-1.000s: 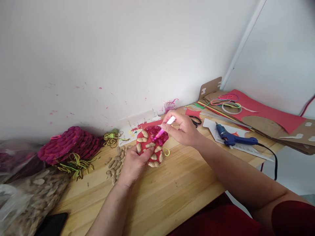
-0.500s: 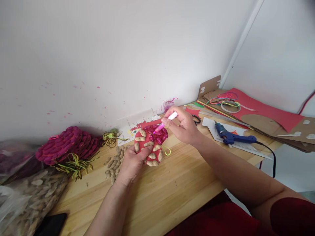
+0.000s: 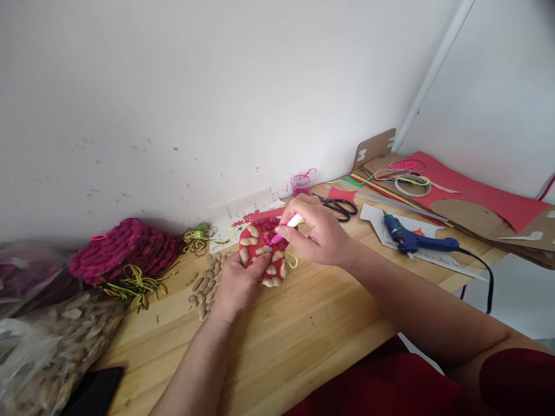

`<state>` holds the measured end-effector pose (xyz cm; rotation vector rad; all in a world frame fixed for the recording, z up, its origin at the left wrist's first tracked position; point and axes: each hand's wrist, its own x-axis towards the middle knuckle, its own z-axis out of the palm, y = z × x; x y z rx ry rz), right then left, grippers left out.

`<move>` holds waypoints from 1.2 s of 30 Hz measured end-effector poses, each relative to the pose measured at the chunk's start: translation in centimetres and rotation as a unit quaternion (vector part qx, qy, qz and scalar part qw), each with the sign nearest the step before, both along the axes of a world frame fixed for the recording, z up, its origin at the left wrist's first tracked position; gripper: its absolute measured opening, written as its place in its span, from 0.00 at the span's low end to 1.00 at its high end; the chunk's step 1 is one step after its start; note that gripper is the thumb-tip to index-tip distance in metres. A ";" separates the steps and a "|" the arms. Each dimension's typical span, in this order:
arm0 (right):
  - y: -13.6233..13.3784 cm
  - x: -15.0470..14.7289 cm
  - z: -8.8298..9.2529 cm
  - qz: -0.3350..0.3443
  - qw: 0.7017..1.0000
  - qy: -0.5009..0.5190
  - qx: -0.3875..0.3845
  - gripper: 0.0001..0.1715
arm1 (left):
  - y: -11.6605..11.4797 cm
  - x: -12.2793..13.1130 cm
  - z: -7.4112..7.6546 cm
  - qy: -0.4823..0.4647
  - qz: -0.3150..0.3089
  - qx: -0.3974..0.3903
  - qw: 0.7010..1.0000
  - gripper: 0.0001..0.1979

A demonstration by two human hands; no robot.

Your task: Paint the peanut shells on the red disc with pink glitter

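My left hand (image 3: 240, 280) grips the near left edge of a round red disc (image 3: 250, 242), thumb on top, holding it over the table. Peanuts in their shells (image 3: 272, 270) sit on the disc; those on its far side are coloured magenta, the others are still tan. A yellow-green cord loop (image 3: 292, 261) sticks out at its right edge. In my right hand (image 3: 318, 231) is a paintbrush (image 3: 289, 227) with a white handle, its pink tip against a peanut near the disc's middle. The right fingers hide part of the disc's right side.
Loose peanuts (image 3: 203, 289) lie left of my left hand. Farther left are stacked magenta discs (image 3: 125, 254), a plastic bag of peanuts (image 3: 73, 335) and a black phone (image 3: 93, 392). Scissors (image 3: 340, 208), a pink-stained cup (image 3: 300, 184), a blue glue gun (image 3: 416, 240) and cardboard (image 3: 463, 214) lie rightward.
My right hand has lowered and come nearer, carrying the brush tip from the disc's far part toward its middle. The scissors show more fully. My left hand keeps its grip.
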<state>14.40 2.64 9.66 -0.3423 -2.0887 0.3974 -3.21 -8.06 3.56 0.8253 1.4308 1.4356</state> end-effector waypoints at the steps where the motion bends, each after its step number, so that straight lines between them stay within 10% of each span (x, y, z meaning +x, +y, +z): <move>1: 0.0 0.0 0.0 0.000 1.000 0.002 0.001 0.07 | 0.0 0.0 0.0 0.001 0.001 0.001 1.000 0.23; 13: 1.1 0.6 0.4 0.017 0.993 0.039 -0.115 0.12 | 0.2 1.0 2.2 -0.173 0.027 -0.014 0.985 0.21; 36: 1.8 1.1 0.4 0.057 0.977 0.046 -0.201 0.12 | -0.1 0.0 1.8 -0.168 -0.035 -0.025 0.985 0.21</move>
